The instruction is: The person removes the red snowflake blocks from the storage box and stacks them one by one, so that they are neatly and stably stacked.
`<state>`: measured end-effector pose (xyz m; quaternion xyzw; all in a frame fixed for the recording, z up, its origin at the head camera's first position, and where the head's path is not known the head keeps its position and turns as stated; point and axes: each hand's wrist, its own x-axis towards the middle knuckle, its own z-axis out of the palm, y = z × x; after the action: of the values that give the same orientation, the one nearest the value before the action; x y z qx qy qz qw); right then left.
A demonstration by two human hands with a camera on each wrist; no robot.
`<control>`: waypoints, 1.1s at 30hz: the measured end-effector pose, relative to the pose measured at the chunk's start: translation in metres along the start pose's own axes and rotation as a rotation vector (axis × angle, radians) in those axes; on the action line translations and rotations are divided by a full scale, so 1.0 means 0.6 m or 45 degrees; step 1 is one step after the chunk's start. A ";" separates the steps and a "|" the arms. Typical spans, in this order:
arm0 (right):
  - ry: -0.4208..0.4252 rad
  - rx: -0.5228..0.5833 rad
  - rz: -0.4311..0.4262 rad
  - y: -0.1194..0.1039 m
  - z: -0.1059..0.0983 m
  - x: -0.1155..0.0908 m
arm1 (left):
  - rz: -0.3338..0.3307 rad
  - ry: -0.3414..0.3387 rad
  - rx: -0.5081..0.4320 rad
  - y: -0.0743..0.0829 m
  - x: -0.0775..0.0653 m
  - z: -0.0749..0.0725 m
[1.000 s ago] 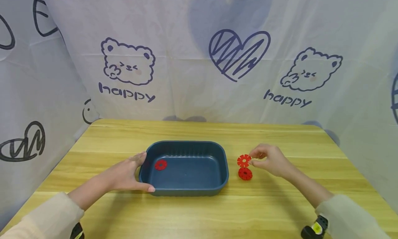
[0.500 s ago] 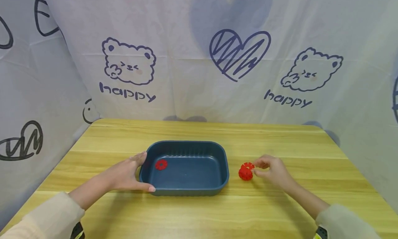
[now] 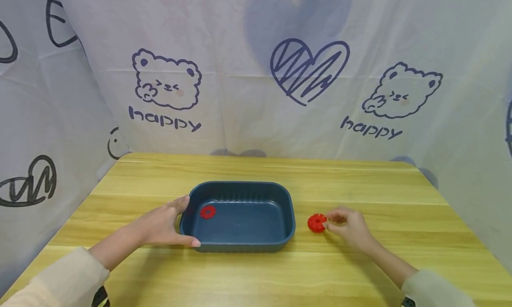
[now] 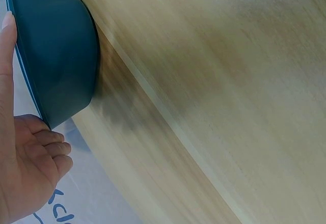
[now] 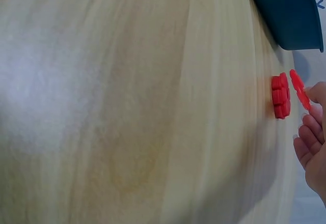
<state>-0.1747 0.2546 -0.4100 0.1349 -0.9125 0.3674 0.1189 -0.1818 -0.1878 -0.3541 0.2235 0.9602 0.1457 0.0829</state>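
Note:
Between thumb and fingertips, my right hand (image 3: 351,227) pinches a thin red notched plastic disc (image 5: 299,88). It is held just above a small stack of similar red discs (image 5: 280,95) on the table, slightly apart from it in the right wrist view. My left hand (image 3: 166,221) grips the left end of a dark blue rectangular basin (image 3: 240,248), thumb along the near rim and fingers at the far left corner. In the left wrist view, the left fingers (image 4: 56,150) curl at the basin's edge. One red disc (image 3: 207,212) lies flat inside the basin, towards its left end.
The basin stands on a light wood-grain table (image 3: 248,280), left of the disc stack. Behind the table hangs a white cloth (image 3: 240,111) with bear and heart drawings, and it also covers the sides.
My right hand has come down towards me, lowering the pinched disc from behind the stack to just over it. The left hand and the basin stay in place.

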 end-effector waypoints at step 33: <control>-0.038 0.016 0.100 0.006 0.013 -0.009 | -0.006 0.005 -0.013 -0.004 -0.001 0.003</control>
<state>-0.1717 0.2525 -0.4193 0.1053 -0.9165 0.3753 0.0899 -0.1819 -0.1899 -0.3564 0.2205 0.9601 0.1510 0.0828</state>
